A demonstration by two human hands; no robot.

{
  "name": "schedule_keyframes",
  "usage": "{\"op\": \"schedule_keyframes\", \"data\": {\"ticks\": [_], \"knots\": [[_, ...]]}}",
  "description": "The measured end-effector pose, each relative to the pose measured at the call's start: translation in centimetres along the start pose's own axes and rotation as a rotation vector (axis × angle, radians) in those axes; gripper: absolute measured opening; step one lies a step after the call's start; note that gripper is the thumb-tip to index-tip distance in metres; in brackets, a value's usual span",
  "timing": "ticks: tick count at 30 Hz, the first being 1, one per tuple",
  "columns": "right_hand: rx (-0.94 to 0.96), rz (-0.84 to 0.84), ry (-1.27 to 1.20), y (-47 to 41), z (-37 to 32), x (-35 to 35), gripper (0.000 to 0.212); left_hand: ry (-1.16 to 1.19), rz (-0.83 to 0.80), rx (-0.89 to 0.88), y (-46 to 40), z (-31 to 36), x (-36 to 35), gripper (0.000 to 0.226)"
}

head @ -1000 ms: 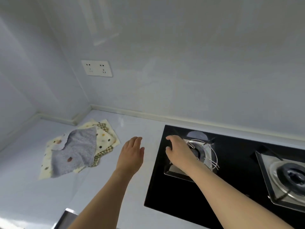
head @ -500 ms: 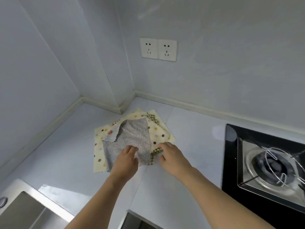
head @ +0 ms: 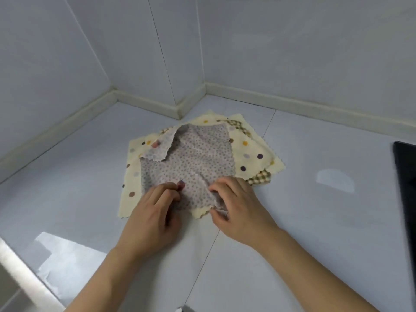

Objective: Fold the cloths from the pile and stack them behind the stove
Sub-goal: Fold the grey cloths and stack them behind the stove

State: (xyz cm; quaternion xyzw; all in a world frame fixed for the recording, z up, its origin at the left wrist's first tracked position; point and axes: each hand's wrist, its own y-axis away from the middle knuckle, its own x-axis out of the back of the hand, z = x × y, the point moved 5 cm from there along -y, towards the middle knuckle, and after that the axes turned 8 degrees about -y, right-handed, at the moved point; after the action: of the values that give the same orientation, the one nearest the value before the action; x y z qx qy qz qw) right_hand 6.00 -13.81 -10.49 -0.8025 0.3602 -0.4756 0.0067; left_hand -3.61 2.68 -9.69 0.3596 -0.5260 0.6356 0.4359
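Observation:
A pile of cloths lies on the white counter near the wall corner. On top is a grey cloth with small dots, its far left corner flipped over. Under it lie a cream polka-dot cloth and a brown checked cloth that peeks out at the right. My left hand pinches the grey cloth's near edge with curled fingers. My right hand grips the grey cloth's near right corner, which is bunched under its fingers. The black stove shows only as a strip at the right edge.
White tiled walls meet in a corner behind the pile, with a raised cream kerb along their base. The edge of a steel sink shows at the lower left. A counter seam runs between my forearms.
Both hands left the stove area and moved left to the pile. They now hold the grey cloth's near edge. The view swung left, so most of the stove dropped out of sight.

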Motion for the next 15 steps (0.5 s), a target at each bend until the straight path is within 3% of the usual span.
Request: {"op": "schedule_keyframes", "data": {"ticks": [7,12,15], "knots": [[0.038,0.145,-0.061,0.8,0.9,-0.4,0.019,-0.053,0.112,0.007,1.0,-0.8,-0.7,0.012],[-0.021,0.250,-0.108,1.0,1.1,0.5,0.012,-0.111,0.081,-0.043,0.8,-0.5,-1.5,0.041],[0.013,0.292,-0.067,1.4,0.3,0.8,0.015,-0.145,0.122,-0.067,0.8,0.5,-1.6,0.041]]}}
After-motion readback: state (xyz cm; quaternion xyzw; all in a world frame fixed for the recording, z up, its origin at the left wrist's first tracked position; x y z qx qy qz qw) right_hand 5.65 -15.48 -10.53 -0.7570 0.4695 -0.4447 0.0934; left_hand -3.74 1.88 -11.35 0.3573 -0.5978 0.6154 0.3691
